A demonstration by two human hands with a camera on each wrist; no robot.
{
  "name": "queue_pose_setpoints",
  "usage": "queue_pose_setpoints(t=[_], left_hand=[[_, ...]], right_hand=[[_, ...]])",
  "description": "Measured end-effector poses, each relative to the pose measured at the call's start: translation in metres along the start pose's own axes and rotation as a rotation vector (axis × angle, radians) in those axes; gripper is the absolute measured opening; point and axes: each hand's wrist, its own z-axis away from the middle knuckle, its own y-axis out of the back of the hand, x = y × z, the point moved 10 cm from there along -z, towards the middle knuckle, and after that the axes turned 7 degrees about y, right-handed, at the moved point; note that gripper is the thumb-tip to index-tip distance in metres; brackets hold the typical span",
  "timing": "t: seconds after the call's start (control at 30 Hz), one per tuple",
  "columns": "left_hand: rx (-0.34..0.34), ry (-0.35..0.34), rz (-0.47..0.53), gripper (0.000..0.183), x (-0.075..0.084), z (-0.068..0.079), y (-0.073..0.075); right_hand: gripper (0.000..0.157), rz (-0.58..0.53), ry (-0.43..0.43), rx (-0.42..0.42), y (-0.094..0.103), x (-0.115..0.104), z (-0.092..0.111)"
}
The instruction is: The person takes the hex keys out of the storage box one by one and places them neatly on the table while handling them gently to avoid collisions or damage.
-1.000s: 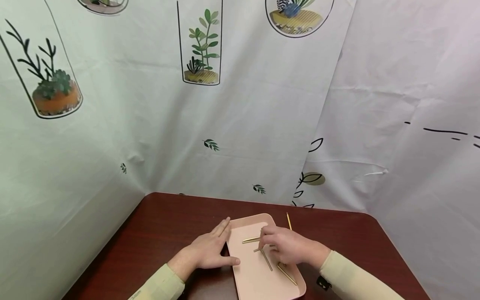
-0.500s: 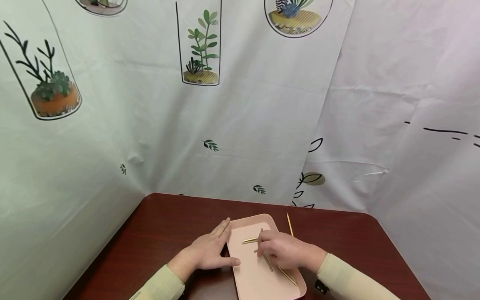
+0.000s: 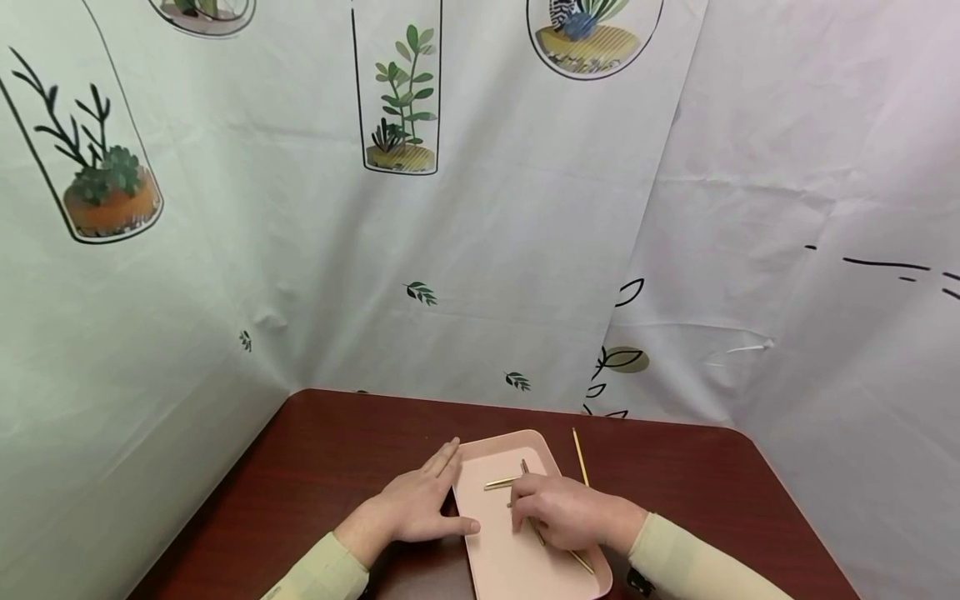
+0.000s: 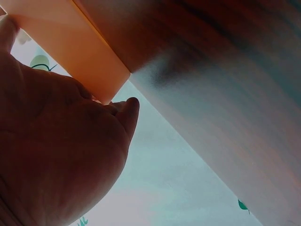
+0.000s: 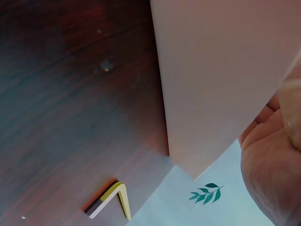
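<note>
A shallow pink tray [image 3: 498,571] lies on the table, with several slim gold and metal rods in it. My left hand [image 3: 412,504] rests along the tray's left side, fingers extended and thumb over the rim. Inside the tray, my right hand [image 3: 562,510] reaches down with bent fingers over a thin metal rod [image 3: 540,535]; whether it pinches this rod is hidden. A gold rod [image 3: 498,483] lies left of the knuckles, and another rod [image 3: 583,562] sticks out below the palm. In the right wrist view, the tray wall [image 5: 202,84] hides the fingertips.
Beyond the tray's right side, a thin yellow stick [image 3: 579,454] lies on the dark red table [image 3: 360,433]. The right wrist view shows a bent yellow piece [image 5: 115,195] on the tabletop. A patterned white cloth [image 3: 480,250] hangs behind the table.
My right hand has moved slightly nearer and left within the tray, uncovering the end of a rod near the far side. The left hand stays on the rim.
</note>
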Motion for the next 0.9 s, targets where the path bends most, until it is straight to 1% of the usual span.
queue_pose_setpoints(t=[0.37,0.6,0.9], left_hand=[[-0.003,0.000,0.005,0.117,-0.0002,-0.0003,-0.0010],[0.000,0.000,-0.003,0.117,0.0004,0.0003,0.0004],[0.006,-0.002,-0.014,0.118,0.0000,0.0002,0.0000]], right_hand=[[0.036,-0.060,0.047,-0.004,-0.0048,-0.0051,-0.0004],[0.033,-0.014,0.067,0.004,-0.0042,-0.0069,-0.0006],[0.024,0.030,0.074,-0.009,-0.0048,-0.0067,-0.0008]])
